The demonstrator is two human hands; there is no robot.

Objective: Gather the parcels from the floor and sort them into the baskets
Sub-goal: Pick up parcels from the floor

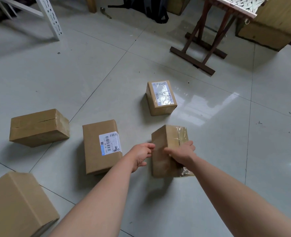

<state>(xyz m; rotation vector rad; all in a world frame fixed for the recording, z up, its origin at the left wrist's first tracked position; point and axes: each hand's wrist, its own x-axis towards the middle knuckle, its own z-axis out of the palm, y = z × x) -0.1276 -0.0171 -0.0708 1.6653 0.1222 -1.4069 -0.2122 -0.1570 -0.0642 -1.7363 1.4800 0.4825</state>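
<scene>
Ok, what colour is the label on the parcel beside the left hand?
The label is white with a blue strip; head view.

The right hand (182,152) grips a taped parcel (167,135); the left hand (141,155) touches its left edge. Four other parcels (100,146) lie on the floor (226,142).

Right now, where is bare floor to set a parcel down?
Bare tiles lie right of the taped parcel, and between the far labelled parcel and the wooden stand. Crowded on the left, around the barcode parcel.
</scene>
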